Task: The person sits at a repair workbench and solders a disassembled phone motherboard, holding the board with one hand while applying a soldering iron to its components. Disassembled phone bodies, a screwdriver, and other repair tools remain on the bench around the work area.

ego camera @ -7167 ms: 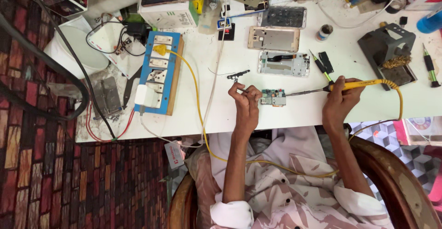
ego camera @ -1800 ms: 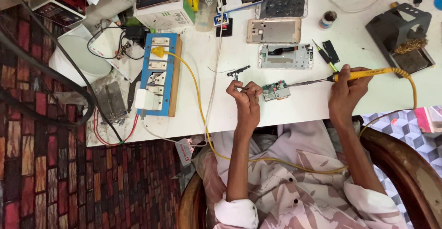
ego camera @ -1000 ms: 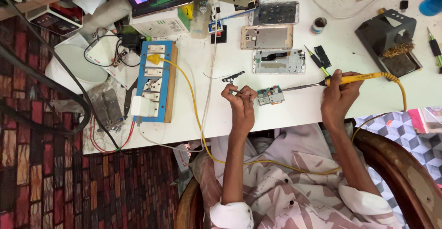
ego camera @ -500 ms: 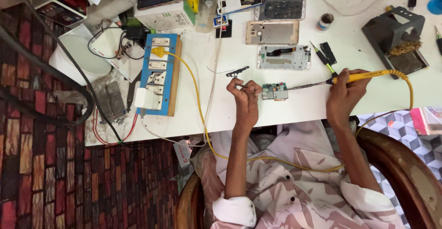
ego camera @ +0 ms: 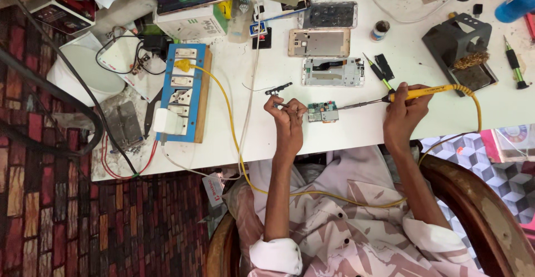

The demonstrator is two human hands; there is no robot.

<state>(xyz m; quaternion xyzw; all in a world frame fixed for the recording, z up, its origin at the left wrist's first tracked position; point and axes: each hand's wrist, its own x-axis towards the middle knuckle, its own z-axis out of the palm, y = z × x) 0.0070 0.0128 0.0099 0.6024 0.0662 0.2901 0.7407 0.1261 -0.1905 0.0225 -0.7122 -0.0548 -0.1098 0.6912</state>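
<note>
on the white table (ego camera: 356,135), near its front edge, a small green circuit board (ego camera: 322,111) is lying flat between the hands. it is judged light, stiff and fragile, best held by its edges. a yellow-handled soldering iron (ego camera: 415,92) is gripped by the right hand (ego camera: 402,113), tip at the board; something thin is pinched by the left hand (ego camera: 287,113).

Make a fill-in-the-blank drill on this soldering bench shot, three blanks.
1. The right hand holds a soldering iron with a ____ handle.
2. The iron's tip points at the small green ____ beside the left hand.
3. The yellow cable plugs into the ____ switch board.

Missing: yellow; circuit board; blue
</note>
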